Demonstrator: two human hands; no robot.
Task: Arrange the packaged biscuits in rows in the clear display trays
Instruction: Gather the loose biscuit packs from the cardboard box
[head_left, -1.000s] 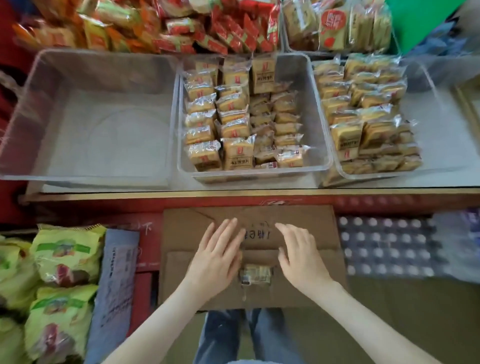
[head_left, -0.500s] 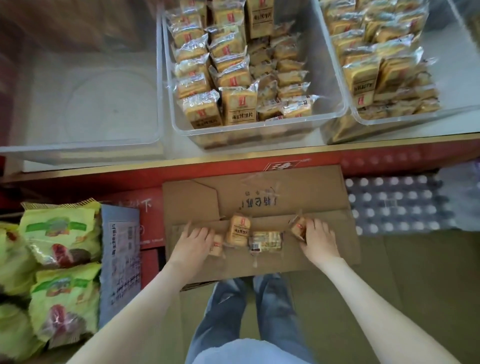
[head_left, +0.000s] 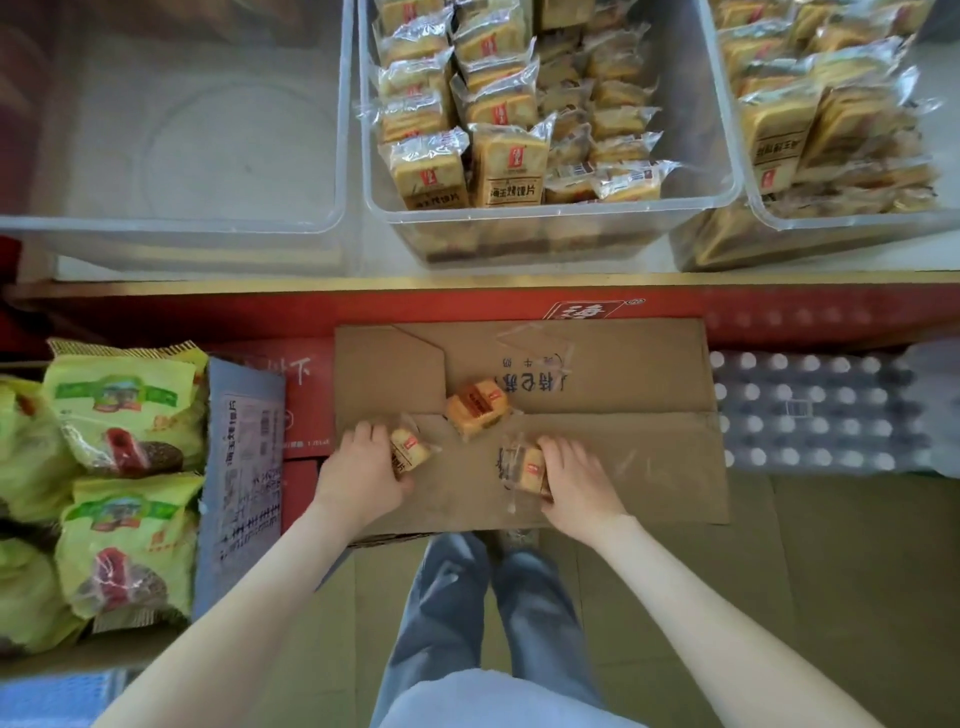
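Left hand (head_left: 358, 470) has its fingers curled round a wrapped biscuit pack (head_left: 410, 452), gripping it by the near end. Right hand (head_left: 576, 480) is doing the same with a second pack (head_left: 527, 467), thumb and fingers wrapped on its right side. Can't tell if either one is lifted or resting on the board. Both are low over a flattened cardboard box (head_left: 623, 374), and a third pack (head_left: 477, 408) lies loose on it, a bit beyond the hands and between them, touching neither.

Up on the counter past the box, the middle clear tray (head_left: 696, 130) holds rows of the same biscuits: upright ones on its left side, flatter ones on the right. The right tray (head_left: 756, 202) has more of them, and the left tray (head_left: 208, 130) sits just beside the middle one. Green snack bags (head_left: 124, 415) are piled off to the left, and a shrink-wrapped pack of bottles (head_left: 810, 410) is on the right.
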